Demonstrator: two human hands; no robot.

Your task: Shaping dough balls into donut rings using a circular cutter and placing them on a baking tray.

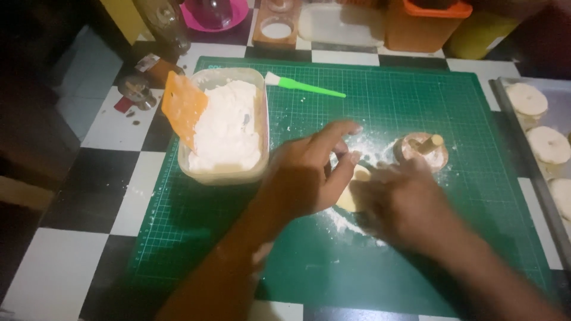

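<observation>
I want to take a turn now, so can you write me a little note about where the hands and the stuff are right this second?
Left hand: over the green mat, fingers spread, touching the dough; no closed grip.
Right hand: blurred, lying on the same dough; grip cannot be told.
Dough: pale piece on a floured patch mid-mat, mostly hidden by both hands.
Round cutter: just beyond the right hand.
Flour tub with orange scraper: left side of mat. Green brush: far edge.
Done: round pieces lie on the tray at right.
Left: this piece is unshaped.
</observation>
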